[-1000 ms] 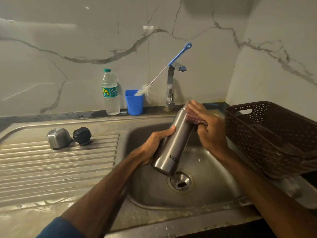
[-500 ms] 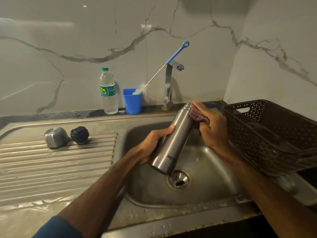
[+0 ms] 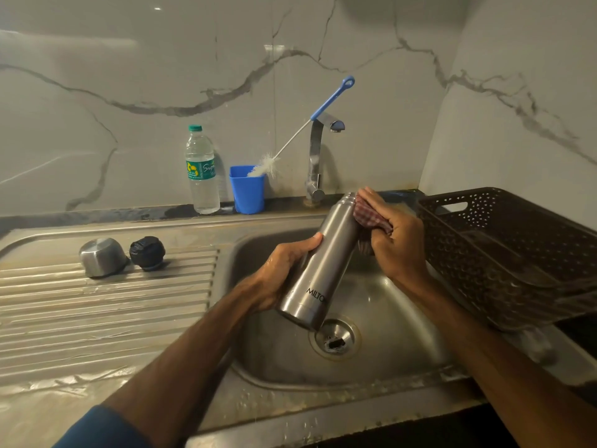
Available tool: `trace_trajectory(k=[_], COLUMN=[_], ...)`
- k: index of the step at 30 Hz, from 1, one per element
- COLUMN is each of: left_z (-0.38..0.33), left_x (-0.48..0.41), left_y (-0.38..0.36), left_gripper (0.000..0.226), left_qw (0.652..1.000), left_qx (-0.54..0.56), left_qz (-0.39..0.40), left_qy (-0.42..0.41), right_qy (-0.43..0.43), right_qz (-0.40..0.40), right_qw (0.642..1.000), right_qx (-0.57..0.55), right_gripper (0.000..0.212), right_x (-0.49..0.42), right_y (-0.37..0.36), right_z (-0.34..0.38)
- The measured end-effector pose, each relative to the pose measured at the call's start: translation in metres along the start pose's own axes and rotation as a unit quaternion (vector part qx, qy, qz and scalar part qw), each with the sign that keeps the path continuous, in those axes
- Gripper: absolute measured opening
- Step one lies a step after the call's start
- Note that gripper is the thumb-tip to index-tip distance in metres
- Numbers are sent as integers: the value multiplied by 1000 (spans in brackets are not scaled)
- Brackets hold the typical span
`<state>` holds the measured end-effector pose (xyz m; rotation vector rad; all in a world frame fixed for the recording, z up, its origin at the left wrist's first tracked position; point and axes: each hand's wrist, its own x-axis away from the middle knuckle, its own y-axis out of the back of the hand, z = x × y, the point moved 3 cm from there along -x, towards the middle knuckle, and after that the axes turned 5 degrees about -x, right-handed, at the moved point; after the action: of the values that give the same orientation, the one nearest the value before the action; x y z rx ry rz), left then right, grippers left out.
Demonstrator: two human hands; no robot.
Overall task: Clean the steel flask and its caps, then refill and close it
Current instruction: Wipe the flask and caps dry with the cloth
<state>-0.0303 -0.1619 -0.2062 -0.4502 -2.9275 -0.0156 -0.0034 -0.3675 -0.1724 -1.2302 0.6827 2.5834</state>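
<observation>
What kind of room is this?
Most likely a kitchen: a stainless steel sink basin with a ribbed steel draining board, a chrome tap at a marble-patterned wall, and a dark brown perforated plastic dish basket.

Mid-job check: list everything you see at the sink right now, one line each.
sink: 1, steel, drainboard on its left
steel flask: 1, silver, tilted over the basin
checked cloth: 1, red-white, against the flask's top
steel cap: 1, silver, on the drainboard
black cap: 1, black, right beside it
water bottle: 1, clear, green cap, back ledge
cup: 1, blue, beside the bottle
bottle brush: 1, blue handle, in the cup
tap: 1, chrome, behind the basin
basket: 1, dark brown, right of sink
left hand: grips the flask
right hand: holds the cloth
</observation>
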Motion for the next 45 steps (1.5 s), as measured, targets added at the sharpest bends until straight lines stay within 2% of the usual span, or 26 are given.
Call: trace_trajectory(k=[7, 9, 15, 21, 25, 27, 31, 34, 37, 40, 43, 45], left_z=[3, 2, -2, -7, -8, -8, -3, -1, -2, -2, -1, -1], left_x=[0, -2, -5, -1, -2, -4, -9, -11, -13, -13, -14, -13], left_y=[4, 3, 11, 6, 6, 8, 17, 27, 31, 32, 28, 25], left_gripper=[71, 61, 50, 54, 61, 64, 60, 67, 62, 63, 64, 66], left_qw=[998, 996, 984, 984, 981, 978, 969, 964, 959, 957, 959, 959], left_qx=[52, 85, 169, 168, 180, 192, 219, 223, 236, 238, 230, 230], left_qz=[-21, -31, -52, -59, -70, -84, -112, -140, -153, -163, -159, -161], left_qy=[-1, -2, -16, -12, -12, -19, -17, -23, -27, -28, -38, -43], right_qy=[-26, -15, -29, -79, -128, -105, 3, 65, 120, 120, 65, 74], right_qz=[36, 61, 143, 139, 108, 128, 185, 205, 224, 209, 180, 182], right_qw=[998, 997, 983, 972, 964, 972, 980, 974, 963, 967, 980, 980], right_qx=[-41, -51, -114, -174, -205, -165, -68, -67, -87, -85, -49, -42], right_gripper=[67, 67, 67, 58, 49, 50, 61, 63, 66, 63, 62, 63], right_x=[8, 10, 20, 15, 17, 22, 38, 47, 54, 51, 46, 50], right_y=[-9, -12, -26, -27, -24, -24, -30, -37, -39, -41, -41, -41], right_z=[5, 7, 23, 24, 28, 33, 45, 58, 67, 59, 47, 49])
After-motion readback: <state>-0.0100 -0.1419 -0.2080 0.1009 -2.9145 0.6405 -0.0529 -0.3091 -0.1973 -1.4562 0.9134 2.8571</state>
